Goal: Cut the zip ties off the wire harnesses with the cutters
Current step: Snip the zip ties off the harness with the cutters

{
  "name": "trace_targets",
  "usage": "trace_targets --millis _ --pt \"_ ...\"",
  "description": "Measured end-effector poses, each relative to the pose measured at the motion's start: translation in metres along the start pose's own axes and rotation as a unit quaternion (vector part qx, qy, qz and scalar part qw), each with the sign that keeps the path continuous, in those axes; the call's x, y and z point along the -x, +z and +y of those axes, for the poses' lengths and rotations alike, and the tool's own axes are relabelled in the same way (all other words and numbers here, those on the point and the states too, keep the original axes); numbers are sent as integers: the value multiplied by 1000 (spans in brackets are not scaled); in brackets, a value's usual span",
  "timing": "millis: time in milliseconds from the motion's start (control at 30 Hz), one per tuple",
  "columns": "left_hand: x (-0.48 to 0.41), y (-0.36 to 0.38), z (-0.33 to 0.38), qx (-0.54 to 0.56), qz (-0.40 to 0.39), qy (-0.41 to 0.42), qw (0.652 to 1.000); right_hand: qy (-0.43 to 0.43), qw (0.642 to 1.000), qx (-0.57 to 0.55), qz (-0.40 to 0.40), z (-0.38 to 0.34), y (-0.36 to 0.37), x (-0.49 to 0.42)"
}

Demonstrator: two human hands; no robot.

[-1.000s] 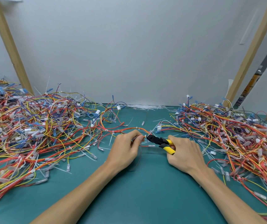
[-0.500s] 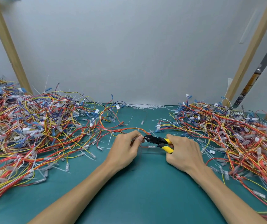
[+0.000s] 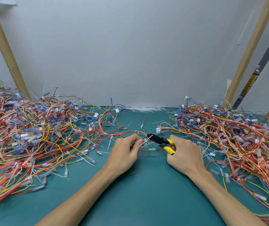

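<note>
Cutters (image 3: 159,139) at zip tie (image 3: 144,142) on harness (image 3: 127,132), mid-surface (image 3: 146,193).
Left hand (image 3: 124,154) pinches the harness beside the tie; right hand (image 3: 185,154) grips the yellow handles, black tip touching the tie.

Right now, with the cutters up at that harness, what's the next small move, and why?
Probably squeeze the cutters shut to snip the tie. Their black nose sits right at the white zip tie on the orange wire harness. The left hand pinches the harness just beside it, and the right hand grips the yellow handles. I can't tell whether the blades already straddle the tie.
</note>
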State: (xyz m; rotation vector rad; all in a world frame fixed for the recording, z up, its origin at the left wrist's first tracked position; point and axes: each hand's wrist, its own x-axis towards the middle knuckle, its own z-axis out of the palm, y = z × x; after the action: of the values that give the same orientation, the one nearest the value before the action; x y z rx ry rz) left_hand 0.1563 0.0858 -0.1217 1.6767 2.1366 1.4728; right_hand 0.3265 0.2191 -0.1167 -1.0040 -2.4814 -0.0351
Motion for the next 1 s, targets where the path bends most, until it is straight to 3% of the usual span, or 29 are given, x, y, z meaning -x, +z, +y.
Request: trace_targets --millis 100,267,367,500,567,800,1000 --pt "1 0 2 14 4 -6 1000 23 998 21 47 -1 -2 0" --pt "4 -3 11 7 -8 29 1000 93 990 -67 86 3 -4 -3" --pt "11 -2 16 -84 -31 133 987 138 978 -120 103 7 1 -5" --pt "11 3 21 -206 -124 313 919 172 954 -212 122 12 4 -7" --pt "12 7 23 -235 -130 366 891 186 946 -240 115 14 3 -8" --pt "24 28 38 -156 -120 440 876 187 944 -255 100 10 -4 -6" --pt "29 18 42 -94 -108 417 898 193 947 -237 97 10 -4 -7"
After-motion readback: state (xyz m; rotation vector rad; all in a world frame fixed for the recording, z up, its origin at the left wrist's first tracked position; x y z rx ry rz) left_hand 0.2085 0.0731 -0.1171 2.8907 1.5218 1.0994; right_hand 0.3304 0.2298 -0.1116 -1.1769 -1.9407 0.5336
